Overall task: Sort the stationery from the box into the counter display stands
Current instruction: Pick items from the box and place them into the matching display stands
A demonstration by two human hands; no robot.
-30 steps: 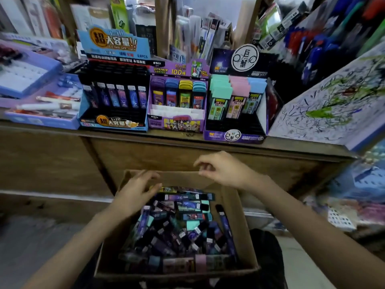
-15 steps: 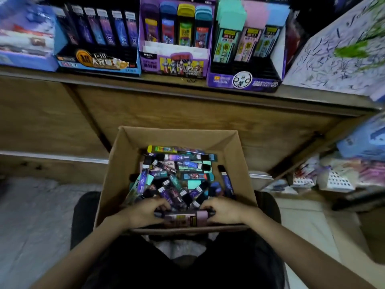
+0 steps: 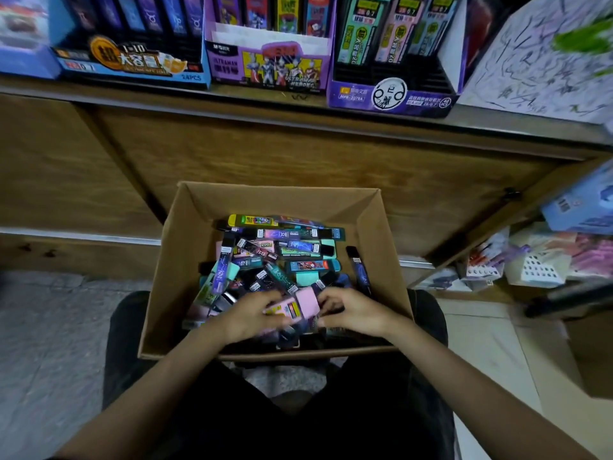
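A cardboard box rests on my lap, holding several flat lead cases in purple, teal, pink and black. My left hand and my right hand are both at the box's near end, their fingers curled on a pink lead case lifted slightly off the pile. On the counter above stand three display stands: a blue one on the left, a purple Ultraman one in the middle, and a purple one with green, pink and blue cases on the right.
The wooden counter front rises right behind the box. A scribbled white pad sits on the counter's right end. Packets and boxes crowd a low shelf to the right. Grey floor lies to the left.
The view has tilted down towards the box. Both hands dropped from the box's far rim to its near end and lifted a pink case from the pile.
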